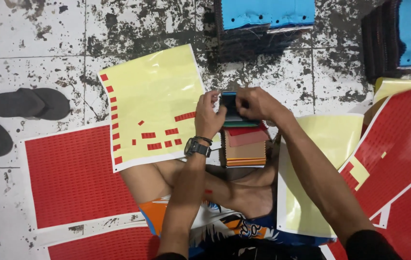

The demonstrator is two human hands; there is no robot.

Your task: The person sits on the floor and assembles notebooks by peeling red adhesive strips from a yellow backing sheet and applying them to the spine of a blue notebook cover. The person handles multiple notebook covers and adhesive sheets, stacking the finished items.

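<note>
I see my left hand (209,115) and right hand (256,103) both grasping a dark swatch (229,103) atop a multicoloured swatch stack (245,147), beside a yellow sticker sheet (152,103).

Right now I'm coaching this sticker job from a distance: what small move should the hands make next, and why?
Probably press down on the dark swatch. Both the left hand and right hand pinch it atop the swatch stack, beside the mostly peeled yellow sticker sheet.
</note>
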